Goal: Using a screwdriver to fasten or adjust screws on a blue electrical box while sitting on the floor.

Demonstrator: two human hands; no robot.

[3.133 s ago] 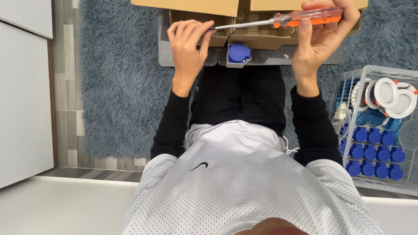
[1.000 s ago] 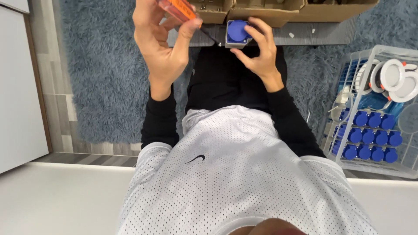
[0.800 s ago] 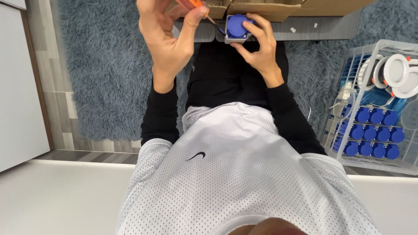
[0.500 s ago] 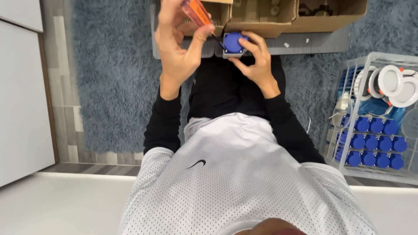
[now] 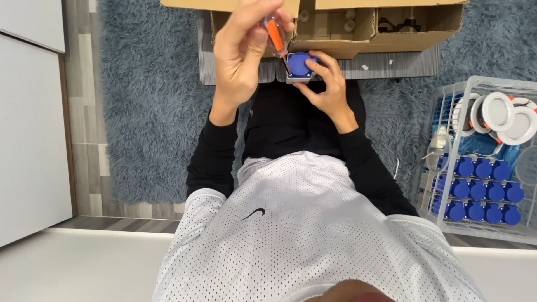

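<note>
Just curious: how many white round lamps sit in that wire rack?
3, overlapping at the far end of the wire rack: left lamp, middle lamp, right lamp. Others may be hidden beneath.

Single view: head-worn camera, looking steeply down the wearer's own torso, so the white mesh shirt [image 5: 313,235] fills the lower frame at close range and the floor lies beyond it. The frame reads inverted against the wearer, with the blue-grey rug [image 5: 151,106] and cardboard box [image 5: 391,28] cut off by the top edge. White wire basket [image 5: 481,162] is clipped at the right edge; no second view, so no overlap to record.
</note>
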